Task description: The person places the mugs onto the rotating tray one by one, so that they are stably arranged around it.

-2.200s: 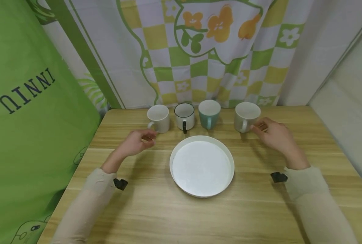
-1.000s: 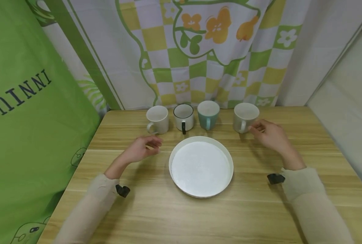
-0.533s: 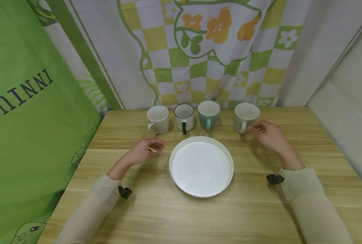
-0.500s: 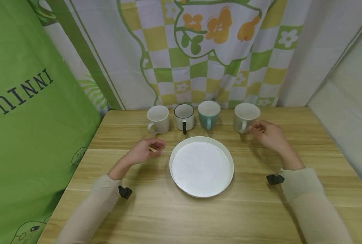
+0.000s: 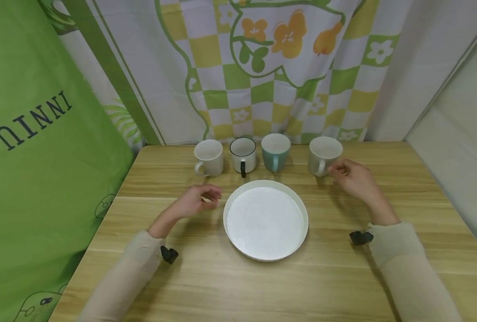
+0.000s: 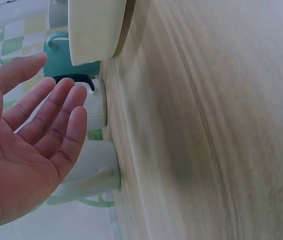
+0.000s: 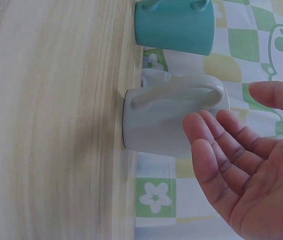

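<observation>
Along the back of the table stand a white mug [image 5: 208, 158] at the left, a white mug with a black rim and black handle [image 5: 243, 154], a teal mug [image 5: 276, 153] and a light grey mug [image 5: 323, 156]. In front of them lies a round white tray [image 5: 265, 256] with a low rim. My left hand [image 5: 194, 201] hovers just left of the tray, its fingers loosely bent around nothing. My right hand [image 5: 355, 179] is beside the grey mug's handle [image 7: 181, 90]; in the right wrist view its relaxed fingers hold nothing, and whether they touch the mug I cannot tell.
A patterned curtain [image 5: 262, 98] hangs right behind the mugs. Green fabric [image 5: 33, 179] closes off the left side, and pale fabric [image 5: 459, 125] the right. The wooden table [image 5: 270, 290] extends toward me in front of the tray.
My left hand has moved from beside the left white mug toward me and to the right, to the tray's left rim. The right hand, mugs and tray have hardly moved.
</observation>
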`<act>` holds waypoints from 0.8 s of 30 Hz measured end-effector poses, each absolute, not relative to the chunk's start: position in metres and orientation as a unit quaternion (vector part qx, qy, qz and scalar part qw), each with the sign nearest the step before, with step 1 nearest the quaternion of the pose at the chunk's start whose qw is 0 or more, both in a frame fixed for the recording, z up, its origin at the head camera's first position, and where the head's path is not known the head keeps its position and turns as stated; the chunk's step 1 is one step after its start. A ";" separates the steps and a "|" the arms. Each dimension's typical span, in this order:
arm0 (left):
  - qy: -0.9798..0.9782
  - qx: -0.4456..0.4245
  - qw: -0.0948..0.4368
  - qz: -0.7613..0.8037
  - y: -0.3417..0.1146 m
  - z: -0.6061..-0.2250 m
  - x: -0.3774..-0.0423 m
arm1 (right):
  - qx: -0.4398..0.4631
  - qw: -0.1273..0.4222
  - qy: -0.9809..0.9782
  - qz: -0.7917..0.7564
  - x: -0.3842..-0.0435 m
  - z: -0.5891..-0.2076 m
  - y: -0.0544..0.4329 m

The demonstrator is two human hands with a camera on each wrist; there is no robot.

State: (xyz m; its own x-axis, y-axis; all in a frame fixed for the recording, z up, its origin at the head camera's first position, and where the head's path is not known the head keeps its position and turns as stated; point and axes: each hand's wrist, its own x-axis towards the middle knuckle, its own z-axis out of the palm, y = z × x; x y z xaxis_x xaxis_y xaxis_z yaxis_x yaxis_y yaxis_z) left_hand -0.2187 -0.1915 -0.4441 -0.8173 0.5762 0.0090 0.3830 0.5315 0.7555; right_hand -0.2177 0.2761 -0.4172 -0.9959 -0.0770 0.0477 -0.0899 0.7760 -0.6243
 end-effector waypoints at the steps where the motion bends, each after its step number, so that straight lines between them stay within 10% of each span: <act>1: 0.866 0.277 0.123 0.398 -0.191 -0.445 -0.218 | 0.044 0.010 -0.942 0.334 -0.218 -0.418 0.276; 24: 0.858 0.295 0.128 0.400 -0.184 -0.453 -0.216 | 0.046 0.012 -0.936 0.350 -0.231 -0.425 0.271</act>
